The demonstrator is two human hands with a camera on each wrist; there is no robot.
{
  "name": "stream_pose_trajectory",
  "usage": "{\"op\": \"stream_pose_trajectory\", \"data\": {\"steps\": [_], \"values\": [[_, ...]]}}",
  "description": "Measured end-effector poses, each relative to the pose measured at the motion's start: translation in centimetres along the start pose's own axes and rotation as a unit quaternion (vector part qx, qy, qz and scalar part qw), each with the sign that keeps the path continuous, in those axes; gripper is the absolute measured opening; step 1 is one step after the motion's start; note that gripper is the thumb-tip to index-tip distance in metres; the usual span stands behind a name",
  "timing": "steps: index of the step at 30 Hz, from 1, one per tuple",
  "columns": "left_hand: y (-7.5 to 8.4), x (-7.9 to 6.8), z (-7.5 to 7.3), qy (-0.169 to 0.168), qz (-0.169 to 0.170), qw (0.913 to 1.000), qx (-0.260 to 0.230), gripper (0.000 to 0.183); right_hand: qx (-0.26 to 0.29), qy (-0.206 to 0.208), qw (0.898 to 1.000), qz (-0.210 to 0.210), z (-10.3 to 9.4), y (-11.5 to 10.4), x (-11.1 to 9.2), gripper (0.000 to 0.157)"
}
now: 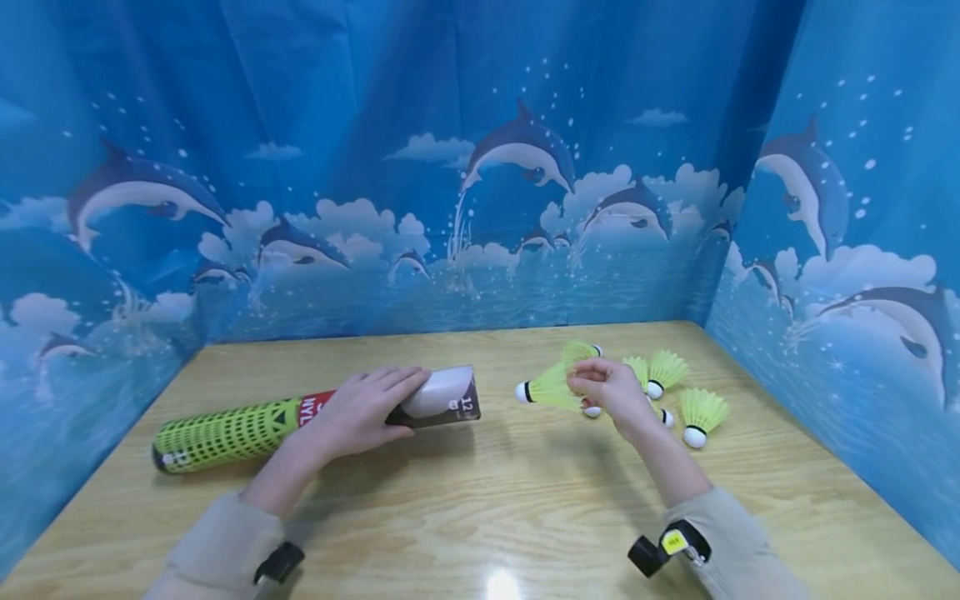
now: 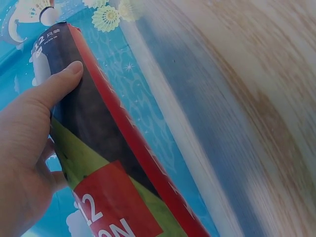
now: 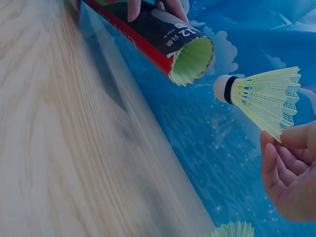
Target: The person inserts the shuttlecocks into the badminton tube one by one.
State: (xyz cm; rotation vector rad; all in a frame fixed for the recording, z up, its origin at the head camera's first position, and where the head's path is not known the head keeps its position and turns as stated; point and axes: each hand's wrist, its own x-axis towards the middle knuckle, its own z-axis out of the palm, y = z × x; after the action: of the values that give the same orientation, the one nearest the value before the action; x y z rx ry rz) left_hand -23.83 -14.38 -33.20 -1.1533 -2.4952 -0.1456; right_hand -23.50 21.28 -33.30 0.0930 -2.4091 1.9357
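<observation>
My left hand [image 1: 363,410] grips a cardboard shuttlecock tube [image 1: 228,433], printed green, red and black, near its right end. The tube lies on its side with that end tilted up, and its thumb side shows in the left wrist view. Yellow-green netting lines the tube's open mouth [image 3: 193,60] in the right wrist view. Between thumb and fingertips, my right hand [image 1: 617,398] pinches the skirt edge of a yellow nylon shuttlecock [image 3: 264,94]. Its white cork [image 1: 522,392] with a black band points left towards the mouth, a gap apart from it.
Several more yellow shuttlecocks lie on the wooden table [image 1: 450,508] around and behind my right hand, one [image 1: 703,410] at the right of the group. A blue dolphin-print curtain [image 1: 360,167] stands along the table's back and sides.
</observation>
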Motion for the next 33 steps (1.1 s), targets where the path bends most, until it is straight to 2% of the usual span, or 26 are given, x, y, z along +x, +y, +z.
{"op": "stream_pose_trajectory", "data": {"steps": [9,15,33], "values": [[0.0,-0.1,0.0,0.005,0.002,1.0000,-0.003,0.084,0.021,-0.020,0.999,0.014,3.0,-0.3,1.0,0.033],[0.0,-0.1,0.0,0.003,-0.004,1.0000,-0.005,0.084,0.040,-0.031,0.999,0.008,4.5,-0.3,1.5,0.032],[0.1,-0.1,-0.3,-0.002,-0.016,0.9999,-0.002,0.084,0.062,-0.033,0.997,-0.006,7.8,0.4,2.4,0.029]]}}
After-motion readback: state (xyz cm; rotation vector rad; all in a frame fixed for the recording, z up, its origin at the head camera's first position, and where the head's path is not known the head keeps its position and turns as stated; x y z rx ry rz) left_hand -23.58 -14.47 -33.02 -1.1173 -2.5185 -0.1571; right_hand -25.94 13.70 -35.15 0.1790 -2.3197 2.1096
